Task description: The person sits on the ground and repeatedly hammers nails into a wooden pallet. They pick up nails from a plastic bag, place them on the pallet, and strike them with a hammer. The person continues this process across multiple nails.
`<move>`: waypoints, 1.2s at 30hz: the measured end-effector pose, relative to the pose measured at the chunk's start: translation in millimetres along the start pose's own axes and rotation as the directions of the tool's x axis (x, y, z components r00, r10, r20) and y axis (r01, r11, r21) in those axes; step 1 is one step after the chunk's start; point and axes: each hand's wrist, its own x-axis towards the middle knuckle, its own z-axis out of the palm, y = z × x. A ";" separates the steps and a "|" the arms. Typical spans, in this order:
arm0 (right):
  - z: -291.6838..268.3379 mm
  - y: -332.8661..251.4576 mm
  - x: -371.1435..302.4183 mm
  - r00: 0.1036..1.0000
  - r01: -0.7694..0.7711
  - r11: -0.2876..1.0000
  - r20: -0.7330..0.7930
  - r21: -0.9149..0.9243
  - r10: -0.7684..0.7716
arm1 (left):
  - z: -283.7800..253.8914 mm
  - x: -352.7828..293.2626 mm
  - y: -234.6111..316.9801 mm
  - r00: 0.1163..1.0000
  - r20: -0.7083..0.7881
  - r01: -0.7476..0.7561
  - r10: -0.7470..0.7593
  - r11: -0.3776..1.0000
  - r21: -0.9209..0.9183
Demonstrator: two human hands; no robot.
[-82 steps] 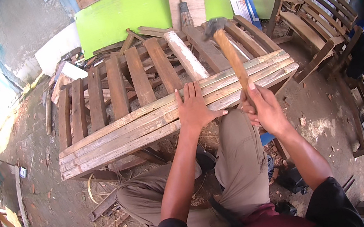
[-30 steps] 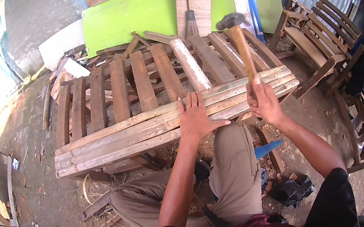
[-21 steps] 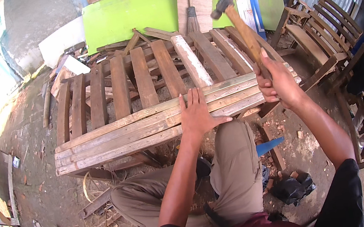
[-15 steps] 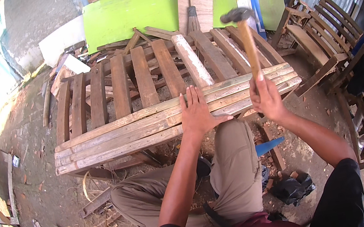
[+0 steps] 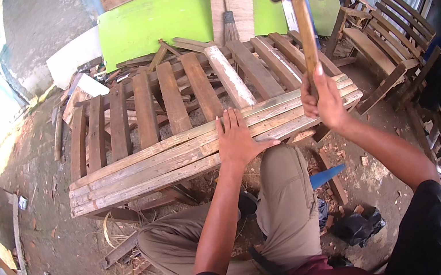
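In my right hand (image 5: 324, 101) is a claw hammer (image 5: 307, 35), gripped by the lower part of its wooden handle and raised with the head up, over the right end of the slats. My left hand (image 5: 237, 137) lies flat with fingers outstretched across the pale bamboo slats (image 5: 143, 165), its thumb pointing right. These slats lie side by side along the near edge of a bench-like wooden frame. Behind them, a row of spaced brown boards (image 5: 172, 96) leans away from me, one board (image 5: 229, 76) carrying flaking white paint.
Right of the frame stand slatted wooden chairs (image 5: 374, 47), with a partly visible person beside them. A broom (image 5: 230, 28) leans at the back before a lime-green panel (image 5: 155, 23). Near my right knee are a blue blade-like piece (image 5: 327, 176) and a black plastic bag (image 5: 358, 226). Scrap wood lies about.
My right hand has lifted the hammer higher and slightly to the right. My left hand stays flat on the slats. The whole view has shifted a little.
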 end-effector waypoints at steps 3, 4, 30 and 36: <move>-17.5 44.9 -35.2 0.759 -0.545 0.686 0.064 -0.482 0.648 | 3.8 -0.2 2.7 1.000 -0.026 -0.016 0.017 1.000 0.021; -15.0 33.3 -34.6 0.727 -0.589 0.664 0.057 -0.460 0.684 | 3.7 -2.6 1.3 0.999 -0.030 -0.018 0.019 0.999 0.037; 5.3 -16.9 0.6 0.966 0.259 0.958 -0.023 0.121 -0.258 | 11.8 -3.2 -25.8 0.993 -0.117 -0.045 0.023 0.981 -0.186; -0.8 66.0 -81.4 0.806 -0.496 0.718 0.048 -0.488 0.590 | 13.6 3.1 -11.3 0.985 -0.158 -0.099 0.064 0.968 -0.230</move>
